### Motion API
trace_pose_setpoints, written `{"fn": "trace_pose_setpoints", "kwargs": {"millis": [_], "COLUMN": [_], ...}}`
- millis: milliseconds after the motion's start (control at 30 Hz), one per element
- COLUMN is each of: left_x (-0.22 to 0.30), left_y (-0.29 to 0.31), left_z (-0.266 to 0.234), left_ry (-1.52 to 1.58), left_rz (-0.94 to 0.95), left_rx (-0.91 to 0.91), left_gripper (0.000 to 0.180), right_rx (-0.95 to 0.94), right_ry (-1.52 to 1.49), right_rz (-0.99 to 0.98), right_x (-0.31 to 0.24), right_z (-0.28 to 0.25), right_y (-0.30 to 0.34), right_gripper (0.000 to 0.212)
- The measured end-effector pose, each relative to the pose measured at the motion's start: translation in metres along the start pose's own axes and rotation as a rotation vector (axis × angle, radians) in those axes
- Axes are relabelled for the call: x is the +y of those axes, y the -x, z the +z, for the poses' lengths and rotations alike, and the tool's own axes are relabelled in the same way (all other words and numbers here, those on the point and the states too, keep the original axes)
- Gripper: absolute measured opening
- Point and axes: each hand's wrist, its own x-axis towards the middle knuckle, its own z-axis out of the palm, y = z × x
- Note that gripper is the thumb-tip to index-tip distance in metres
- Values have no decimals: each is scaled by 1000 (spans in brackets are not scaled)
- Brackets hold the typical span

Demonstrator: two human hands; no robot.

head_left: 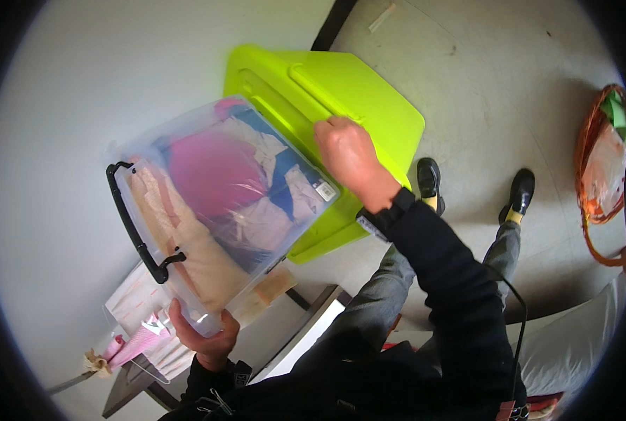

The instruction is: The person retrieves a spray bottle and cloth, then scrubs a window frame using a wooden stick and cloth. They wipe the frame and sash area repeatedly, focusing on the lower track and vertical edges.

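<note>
Seen from above, a person's left hand (207, 340) was clamped on the near lower corner of a clear plastic box (144, 137), the thumb on one side of the corner and fingers on the other. The box lay at a slant in front of the person, left of centre, partly covering a large bright green bin (376, 91); whether its full weight rested there could not be told. Through its see-through walls showed folded cloth: a big pink piece (218, 172) in the middle, a beige piece (186, 224) toward the handle end, and a blue piece (285, 168) among pale ones. A black handle (136, 238) ran along the left end, and a small white label (325, 191) sat near the right corner. The right hand (348, 154) was curled into a fist, fingers together, over the green bin and just beside the box's right edge; whether it gripped anything could not be told. A black band (397, 203) circled that wrist. Below the bin's right side, the person's black shoes (429, 179) stood on a grey floor (481, 91). At the far right was an orange-brown wicker basket (584, 151) holding clear and green plastic.
</note>
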Motion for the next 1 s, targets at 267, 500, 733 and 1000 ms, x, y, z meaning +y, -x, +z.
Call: {"fn": "trace_pose_setpoints", "kwargs": {"millis": [267,500,733,1000], "left_x": [1,-5,-16,-15], "left_y": [-13,-27,-16,-15], "left_z": [10,3,-3,-6], "left_ry": [-124,132,186,206], "left_rz": [267,152,132,101], "left_rx": [83,-64,-155,-169], "left_gripper": [66,70,70,53], "right_rx": [-399,-329,-417,-333], "right_ry": [390,486,588,527], "right_rz": [-549,-568,-440,-537], "right_x": [0,-12,-10,-4], "right_z": [45,108,128,139], "right_y": [-109,-140,-144,-139], "right_gripper": [13,18,21,16]}}
